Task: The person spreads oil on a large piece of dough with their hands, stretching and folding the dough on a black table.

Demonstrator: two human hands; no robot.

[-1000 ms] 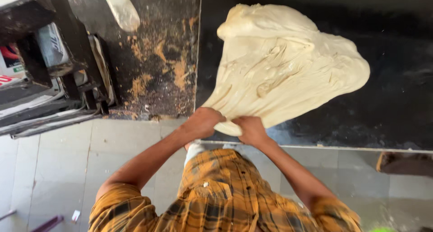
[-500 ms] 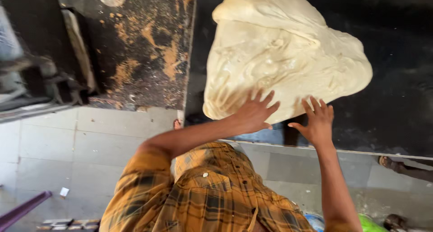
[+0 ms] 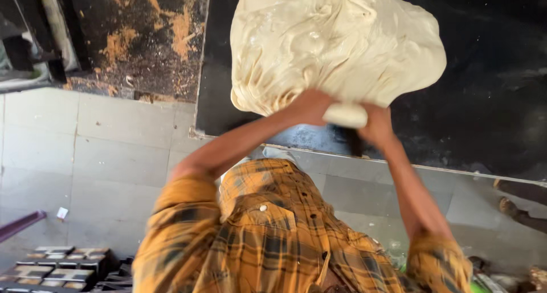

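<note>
— Sleeves of a checked orange shirt nearest the camera, both forearms reaching away. State of the hands?

— Left hand and right hand sit side by side, fingers clamped together on the near, rolled edge of the dough sheet. Neither is nearer than the other.

— Where does the sheet lie from them?

— Straight beyond the fingers, spreading away over the black surface. Whether it touches that surface, I cannot tell. A rusty plate lies to the left.
</note>
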